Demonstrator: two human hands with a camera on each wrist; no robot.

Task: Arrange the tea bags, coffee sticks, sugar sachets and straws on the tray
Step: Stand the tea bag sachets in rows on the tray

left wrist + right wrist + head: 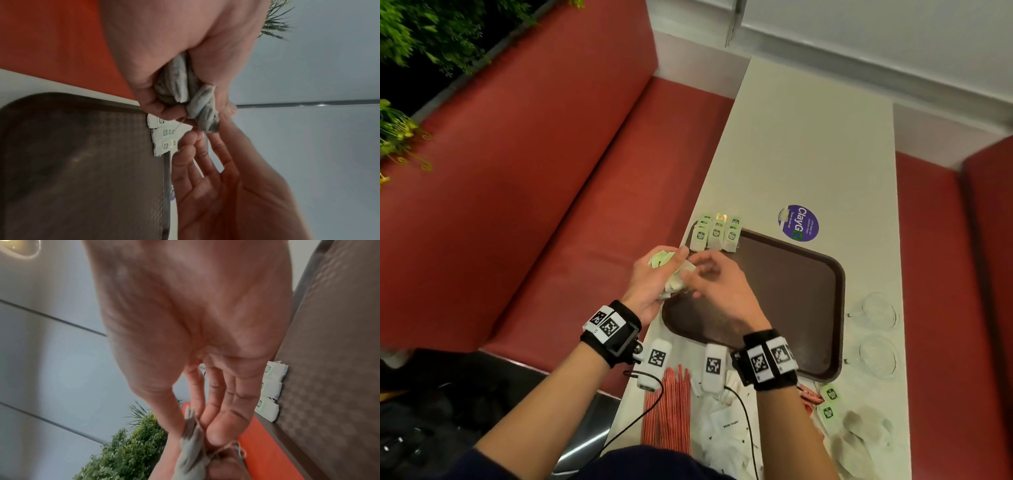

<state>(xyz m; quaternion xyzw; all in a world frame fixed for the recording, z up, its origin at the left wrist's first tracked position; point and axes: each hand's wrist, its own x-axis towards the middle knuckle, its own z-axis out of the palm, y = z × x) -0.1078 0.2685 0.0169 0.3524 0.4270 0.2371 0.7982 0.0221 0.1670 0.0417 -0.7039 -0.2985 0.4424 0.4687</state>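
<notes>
Our left hand grips a bunch of tea bags above the tray's far left edge. Our right hand pinches one bag from it. Sorted tea bags fill the tray's far left corner.

Head view looks steeply down from above onto the desk and tray; left wrist view sits close behind the left hand, rotated sideways; right wrist view likewise behind the right hand; all three share the tray corner with its row of tea bags.
</notes>
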